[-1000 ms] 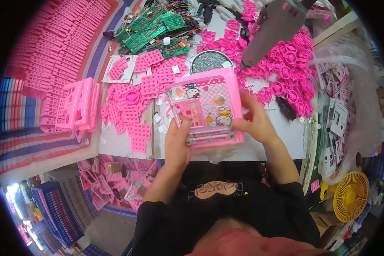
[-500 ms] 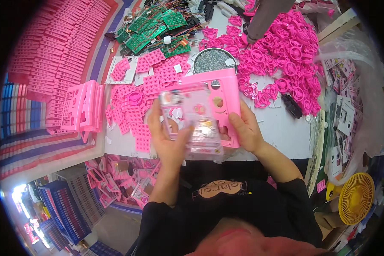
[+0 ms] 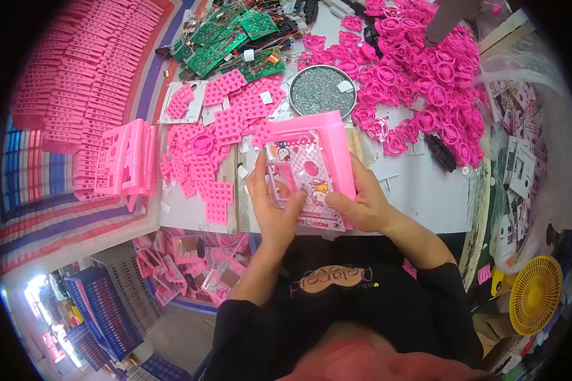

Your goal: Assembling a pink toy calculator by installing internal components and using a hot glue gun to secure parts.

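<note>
My left hand (image 3: 270,206) grips the left edge of a cartoon-printed clear faceplate (image 3: 311,149) with a rectangular window and a round red hole. The faceplate lies tilted over a pink plastic housing (image 3: 341,149), covering much of its face. My right hand (image 3: 365,206) is closed round the housing's right side, with its thumb on the faceplate's lower right. Both parts are held above the near edge of the white table (image 3: 425,197). Whether the faceplate is seated in the housing, I cannot tell.
Pink button pads (image 3: 200,165) lie left, beside stacked pink housings (image 3: 124,159). Behind are green circuit boards (image 3: 226,38) with wires and a round dish (image 3: 291,96) of small screws. Pink ring parts (image 3: 419,76) heap right. A bin below left holds finished-looking pink pieces (image 3: 184,254).
The faceplate has come to lie against the housing, and my right thumb has moved onto it. Both hands are closer together, and the housing has shifted slightly down.
</note>
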{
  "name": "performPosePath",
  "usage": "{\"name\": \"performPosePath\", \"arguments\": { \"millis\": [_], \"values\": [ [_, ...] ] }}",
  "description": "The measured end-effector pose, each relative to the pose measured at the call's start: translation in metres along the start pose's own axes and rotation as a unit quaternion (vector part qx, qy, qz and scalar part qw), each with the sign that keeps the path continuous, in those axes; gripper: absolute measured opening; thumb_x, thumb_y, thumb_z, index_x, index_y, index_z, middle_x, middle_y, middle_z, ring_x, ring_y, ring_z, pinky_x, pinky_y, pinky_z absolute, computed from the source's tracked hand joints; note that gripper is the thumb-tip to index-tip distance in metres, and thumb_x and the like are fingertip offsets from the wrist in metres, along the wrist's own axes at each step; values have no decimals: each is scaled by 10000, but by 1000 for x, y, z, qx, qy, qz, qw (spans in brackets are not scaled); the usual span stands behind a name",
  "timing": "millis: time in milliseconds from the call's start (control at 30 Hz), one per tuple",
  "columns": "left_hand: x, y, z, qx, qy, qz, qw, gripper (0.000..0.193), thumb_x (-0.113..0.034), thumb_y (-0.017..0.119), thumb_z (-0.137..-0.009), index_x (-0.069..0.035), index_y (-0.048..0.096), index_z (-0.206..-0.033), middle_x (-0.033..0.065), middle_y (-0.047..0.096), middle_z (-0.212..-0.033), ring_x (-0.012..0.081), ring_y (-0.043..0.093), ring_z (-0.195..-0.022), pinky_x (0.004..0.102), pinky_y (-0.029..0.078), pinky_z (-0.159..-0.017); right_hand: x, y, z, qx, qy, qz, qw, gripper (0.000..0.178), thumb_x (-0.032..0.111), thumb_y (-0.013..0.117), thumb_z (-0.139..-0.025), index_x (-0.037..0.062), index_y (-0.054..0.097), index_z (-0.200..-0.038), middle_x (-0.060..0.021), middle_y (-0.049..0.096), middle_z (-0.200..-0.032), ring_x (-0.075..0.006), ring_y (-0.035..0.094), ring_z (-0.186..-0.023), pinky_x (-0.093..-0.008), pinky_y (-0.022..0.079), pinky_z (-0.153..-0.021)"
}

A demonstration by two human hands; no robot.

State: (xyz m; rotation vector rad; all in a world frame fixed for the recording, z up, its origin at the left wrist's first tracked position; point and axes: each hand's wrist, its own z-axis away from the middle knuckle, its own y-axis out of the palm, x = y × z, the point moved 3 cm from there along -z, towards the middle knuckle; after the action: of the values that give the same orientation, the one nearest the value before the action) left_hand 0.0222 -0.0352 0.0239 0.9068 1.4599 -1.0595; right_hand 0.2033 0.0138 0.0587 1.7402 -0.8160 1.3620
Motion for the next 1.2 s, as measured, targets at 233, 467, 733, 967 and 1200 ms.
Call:
{"name": "performPosePath", "arguments": {
  "millis": [233,467,733,967,1200],
  "values": [
    [3,-2,5,1,2,13,1000,933,36,722,-724,-15,295,-1552,101,393,-1267,140,494,-932,273,457,-810,11,-5,-2,51,27,144,988,727,341,736,-886,-12,405,-1429,-171,664,-1146,-253,677,-1010,-370,521,-869],
    [-6,-3,7,5,14,-55,998,915,16,726,-742,-13,294,-1548,123,395,-1269,175,492,-1022,298,468,-830,19,-7,-9,123,86,77,986,774,256,747,-884,-4,340,-1489,-162,623,-1253,-228,626,-1124,-365,491,-951],
    [-8,-7,11,20,23,-109,994,899,-16,740,-768,-9,281,-1541,143,367,-1297,231,489,-1138,337,484,-901,4,-10,-6,121,148,-55,980,803,205,764,-863,-12,327,-1500,-157,594,-1302,-226,590,-1164,-372,461,-1007],
    [0,-3,17,9,-17,-3,1000,878,-33,746,-779,29,282,-1521,149,361,-1314,247,486,-1159,351,464,-964,-2,-4,-7,121,15,131,984,808,238,789,-805,-10,383,-1458,-157,649,-1212,-249,655,-1077,-384,497,-945],
    [2,-4,22,15,33,-46,998,904,-43,739,-797,34,224,-1536,178,339,-1334,279,450,-1201,383,425,-1022,5,-1,-6,129,-2,111,985,812,239,813,-807,-9,390,-1455,-157,650,-1218,-233,653,-1087,-374,502,-936]
  ]
}}
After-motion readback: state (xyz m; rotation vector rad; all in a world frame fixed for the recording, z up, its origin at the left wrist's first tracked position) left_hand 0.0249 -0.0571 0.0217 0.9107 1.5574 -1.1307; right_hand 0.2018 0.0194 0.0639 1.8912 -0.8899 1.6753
